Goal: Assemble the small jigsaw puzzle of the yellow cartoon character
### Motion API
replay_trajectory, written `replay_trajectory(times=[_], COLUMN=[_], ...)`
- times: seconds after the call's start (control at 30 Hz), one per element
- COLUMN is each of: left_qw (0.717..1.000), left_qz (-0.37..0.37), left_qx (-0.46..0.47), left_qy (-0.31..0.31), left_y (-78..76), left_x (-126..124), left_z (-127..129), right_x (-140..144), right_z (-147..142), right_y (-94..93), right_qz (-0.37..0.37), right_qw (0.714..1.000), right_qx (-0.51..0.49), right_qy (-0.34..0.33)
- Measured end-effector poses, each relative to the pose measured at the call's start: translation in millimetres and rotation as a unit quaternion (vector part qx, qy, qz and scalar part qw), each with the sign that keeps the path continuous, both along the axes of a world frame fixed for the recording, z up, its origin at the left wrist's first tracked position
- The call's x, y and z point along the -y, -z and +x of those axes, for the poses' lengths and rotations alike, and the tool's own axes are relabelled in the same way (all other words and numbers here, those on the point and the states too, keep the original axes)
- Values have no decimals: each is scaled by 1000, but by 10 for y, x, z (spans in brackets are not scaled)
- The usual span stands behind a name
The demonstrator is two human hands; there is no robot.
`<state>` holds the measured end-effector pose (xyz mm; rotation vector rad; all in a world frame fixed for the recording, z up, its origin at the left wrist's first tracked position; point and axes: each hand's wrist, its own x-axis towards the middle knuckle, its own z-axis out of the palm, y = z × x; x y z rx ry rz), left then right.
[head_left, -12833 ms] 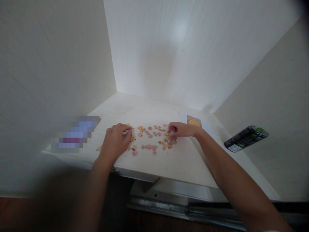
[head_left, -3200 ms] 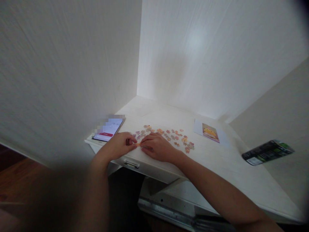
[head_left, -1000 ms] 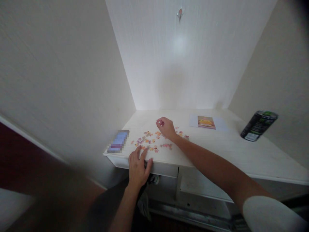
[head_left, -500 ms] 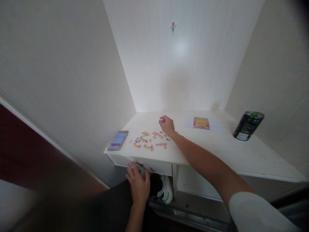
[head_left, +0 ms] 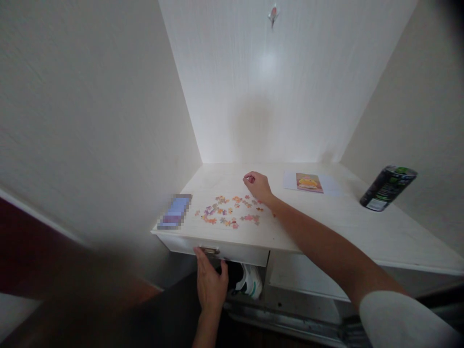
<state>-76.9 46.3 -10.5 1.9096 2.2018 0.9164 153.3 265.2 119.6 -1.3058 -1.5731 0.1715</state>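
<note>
From far off, I see the puzzle pieces (head_left: pixel 230 210) lying on the bench (head_left: pixel 326 227), closer to its front edge than to the back wall; some look joined. My right hand (head_left: pixel 258 184) is just past them, its fingers curled in, and I can't tell if that grip pinches a piece. My left hand (head_left: pixel 213 282) is down by the drawer handle (head_left: pixel 209 250), fingers spread, holding nothing I can see. If my right arm dips or drags, it could sweep pieces apart. If my left hand bumps the drawer (head_left: pixel 239 253), the shaking could slide some too. My right arm may hide pieces at that end. I can't tell if my left fingertips touch the drawer. The phone (head_left: pixel 176 211) is blurred into squares, and the shoe (head_left: pixel 251 282) underneath is partly hidden in the dark.
</note>
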Motion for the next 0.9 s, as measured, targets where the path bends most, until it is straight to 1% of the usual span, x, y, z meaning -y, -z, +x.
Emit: replay_trajectory(times=[0.07, 0.17, 0.23, 0.27, 0.33, 0.4, 0.5, 0.6, 0.7, 0.8, 0.9], left_qw=[1000, 996, 985, 975, 946, 928, 912, 889, 871, 862, 862], left_qz=[-8, -42, -108, -159, -261, -307, -345, -391, -414, -424, -421], left_qx=[-7, -72, -129, -153, -186, -192, -181, -157, -136, -136, -146], left_qy=[-12, -37, -42, -25, 40, 90, 130, 179, 226, 240, 243], left_y=[15, -9, -55, -83, -138, -168, -143, -73, -7, 37, 52], left_x=[-30, -84, -120, -136, -173, -229, -377, -581, -748, -813, -796], left_z=[-67, -200, -285, -320, -372, -404, -445, -489, -506, -471, -402], right_x=[-20, -90, -142, -161, -180, -177, -150, -111, -64, -21, 2], right_z=[30, 157, 280, 345, 461, 547, 636, 741, 883, 1012, 1080], right_y=[-13, -60, -108, -135, -187, -225, -231, -167, -65, 6, 19], right_qz=[-5, -15, -25, -31, -49, -79, -128, -158, -173, -183, -199], right_qw=[1000, 999, 997, 995, 993, 992, 983, 971, 964, 962, 958], right_qx=[5, 10, 17, 23, 42, 74, 130, 169, 184, 179, 169], right_qy=[10, 46, 77, 89, 96, 67, -10, -61, -79, -90, -117])
